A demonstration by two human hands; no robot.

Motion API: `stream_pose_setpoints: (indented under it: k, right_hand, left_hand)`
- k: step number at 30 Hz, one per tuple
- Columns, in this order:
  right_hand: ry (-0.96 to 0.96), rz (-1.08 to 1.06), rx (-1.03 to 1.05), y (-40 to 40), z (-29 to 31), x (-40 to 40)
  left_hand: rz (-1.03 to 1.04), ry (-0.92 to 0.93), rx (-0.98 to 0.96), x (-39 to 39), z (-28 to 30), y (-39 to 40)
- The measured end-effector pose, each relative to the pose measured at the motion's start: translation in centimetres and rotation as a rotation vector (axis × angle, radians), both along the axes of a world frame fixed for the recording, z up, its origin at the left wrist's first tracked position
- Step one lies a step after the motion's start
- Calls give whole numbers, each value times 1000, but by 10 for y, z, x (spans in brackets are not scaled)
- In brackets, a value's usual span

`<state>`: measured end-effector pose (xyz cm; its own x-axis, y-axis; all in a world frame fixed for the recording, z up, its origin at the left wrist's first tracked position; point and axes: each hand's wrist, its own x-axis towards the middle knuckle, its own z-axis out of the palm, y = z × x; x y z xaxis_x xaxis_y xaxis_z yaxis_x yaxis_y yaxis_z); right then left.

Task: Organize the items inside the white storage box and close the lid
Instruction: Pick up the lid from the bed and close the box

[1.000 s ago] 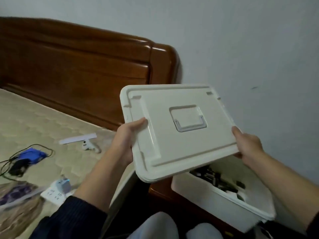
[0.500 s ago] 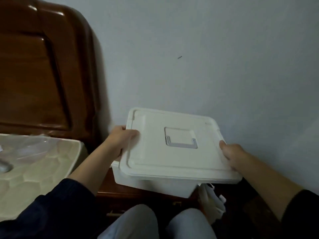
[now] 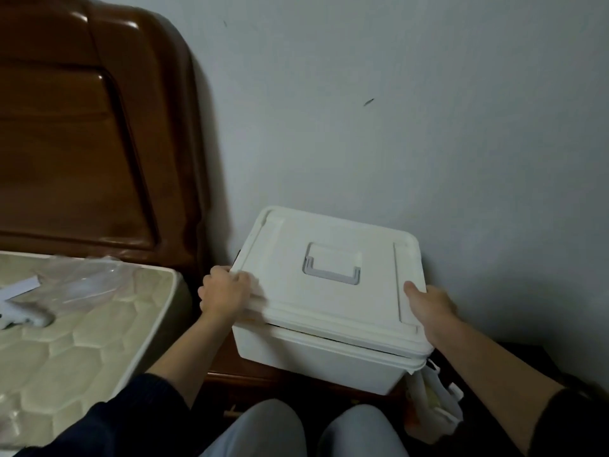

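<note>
So the flat white plastic lid [image 3: 333, 285] with the recessed grey handle is sitting on top of the white plastic storage box [image 3: 316, 354], which is parked on a low dark wooden bedside cabinet [image 3: 224, 374] against the wall, just right of the brown wooden headboard [image 3: 92, 133]. Both hands are clamped on the lid's short ends: left hand [image 3: 225, 296] curled over the edge nearest the headboard, right hand [image 3: 428, 305] on the far edge with the thumb on top. Makes sense, gripping opposite ends keeps it level. There's a dark gap along the front edge though, so I'd guess it isn't snapped down yet. Contents are hidden.
</note>
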<state>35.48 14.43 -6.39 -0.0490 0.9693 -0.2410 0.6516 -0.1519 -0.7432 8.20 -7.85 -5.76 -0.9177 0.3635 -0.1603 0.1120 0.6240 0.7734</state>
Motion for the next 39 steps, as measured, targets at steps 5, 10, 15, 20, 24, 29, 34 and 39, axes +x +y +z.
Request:
stream_pose_setpoints:
  k: [5, 10, 15, 20, 24, 29, 34, 39]
  right_hand:
    - [-59, 39, -38, -9, -12, 0]
    - [19, 47, -23, -16, -18, 4]
    - [61, 58, -27, -16, -20, 3]
    - [123, 35, -82, -7, -26, 2]
    - [180, -69, -226, 0, -25, 1]
    - [315, -146, -348, 7, -32, 4]
    - [432, -148, -485, 5, -37, 9]
    - [157, -201, -164, -5, -39, 4]
  left_hand:
    - [-4, 1, 9, 2, -14, -8]
    - [-41, -41, 22, 8, -27, -16]
    - [-53, -26, -28, 5, -31, -16]
    - [-70, -37, -133, -10, -40, -5]
    - [43, -107, -230, -21, -42, 11]
    - [102, -249, -10, -28, -53, 15]
    - [126, -214, 116, -23, -57, 10]
    - [97, -7, 145, -10, -48, 8]
